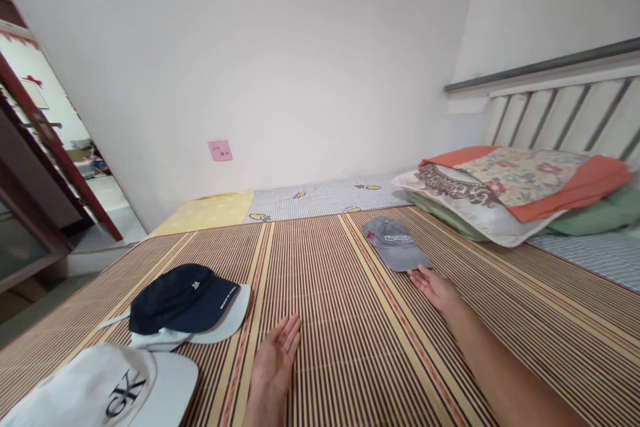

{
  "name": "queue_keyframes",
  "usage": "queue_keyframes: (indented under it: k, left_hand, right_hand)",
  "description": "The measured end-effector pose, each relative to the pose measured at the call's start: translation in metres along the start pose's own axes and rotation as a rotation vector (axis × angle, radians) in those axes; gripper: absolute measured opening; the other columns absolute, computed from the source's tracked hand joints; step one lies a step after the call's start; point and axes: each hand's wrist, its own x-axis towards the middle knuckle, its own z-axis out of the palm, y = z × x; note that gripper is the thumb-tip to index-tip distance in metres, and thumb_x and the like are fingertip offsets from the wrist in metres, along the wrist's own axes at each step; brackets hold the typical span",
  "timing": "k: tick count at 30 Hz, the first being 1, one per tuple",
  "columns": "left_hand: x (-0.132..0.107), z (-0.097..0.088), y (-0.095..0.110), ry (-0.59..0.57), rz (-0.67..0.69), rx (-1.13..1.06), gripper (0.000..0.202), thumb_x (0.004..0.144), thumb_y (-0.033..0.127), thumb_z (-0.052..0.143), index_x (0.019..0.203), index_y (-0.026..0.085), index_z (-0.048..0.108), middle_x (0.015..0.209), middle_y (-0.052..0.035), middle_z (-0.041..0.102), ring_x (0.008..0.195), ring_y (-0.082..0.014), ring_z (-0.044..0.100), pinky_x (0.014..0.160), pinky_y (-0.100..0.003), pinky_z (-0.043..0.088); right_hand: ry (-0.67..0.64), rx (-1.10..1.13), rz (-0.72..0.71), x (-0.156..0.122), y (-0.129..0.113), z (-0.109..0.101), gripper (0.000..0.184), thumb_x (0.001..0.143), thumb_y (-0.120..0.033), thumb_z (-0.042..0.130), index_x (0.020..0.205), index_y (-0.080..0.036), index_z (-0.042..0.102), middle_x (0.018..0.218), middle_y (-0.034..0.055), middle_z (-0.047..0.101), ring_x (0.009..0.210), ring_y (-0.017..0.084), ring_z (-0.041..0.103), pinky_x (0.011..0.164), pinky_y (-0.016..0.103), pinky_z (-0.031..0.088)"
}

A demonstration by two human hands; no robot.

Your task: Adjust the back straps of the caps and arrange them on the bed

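A grey baseball cap (pixel 395 247) with light lettering lies on the striped bamboo mat (pixel 330 347). My right hand (pixel 436 285) pinches the cap's brim at its near corner, thumb on top and fingers beneath. Palm up, my left hand (pixel 277 355) rests over the mat with its fingers stretched out and nothing in it. To its left, a navy cap (pixel 175 297) is stacked on a pale cap (pixel 237 317). In the near left corner sits a white cap (pixel 95 390) with black "CK" letters, partly cut off by the frame.
Several pillows (pixel 480 207), one with an orange-edged floral cover, are piled at the right near a slatted headboard (pixel 570 117). A white wall (pixel 325 67) with a pink note (pixel 221 150) stands behind the bed. At the far left is a doorway with a red-brown frame (pixel 65 160).
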Motion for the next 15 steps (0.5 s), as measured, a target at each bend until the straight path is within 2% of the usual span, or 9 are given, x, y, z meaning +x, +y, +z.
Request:
queue_keyframes:
  k: [4,10,15]
  left_hand:
    - [0.000,0.000,0.000,-0.003,0.002,0.005,0.050,0.099,0.008,0.048,0.149,0.003,0.047,0.145,-0.0285,0.062,0.132,-0.0322,0.062,0.088,-0.031,0.065]
    - [0.001,0.000,-0.001,-0.003,0.007,-0.003,0.049,0.101,0.007,0.045,0.149,-0.001,0.045,0.149,-0.0305,0.057,0.135,-0.0336,0.059,0.074,-0.026,0.066]
    - [0.001,0.000,-0.002,-0.008,0.010,-0.009,0.048,0.101,0.007,0.046,0.148,-0.002,0.045,0.148,-0.0310,0.058,0.133,-0.0332,0.062,0.072,-0.025,0.065]
  right_hand:
    - [-0.056,-0.025,-0.009,0.001,0.002,-0.001,0.017,0.087,-0.001,0.071,0.083,-0.017,0.065,0.072,0.0050,0.074,0.067,0.019,0.077,0.063,0.025,0.068]
    - [-0.081,-0.022,-0.047,0.008,0.006,-0.003,0.022,0.083,-0.006,0.076,0.079,-0.020,0.060,0.076,0.0032,0.074,0.074,0.022,0.080,0.071,0.032,0.071]
    - [-0.077,-0.007,-0.070,0.010,0.009,-0.005,0.026,0.081,-0.002,0.077,0.076,-0.019,0.058,0.075,0.0024,0.073,0.073,0.021,0.080,0.070,0.031,0.070]
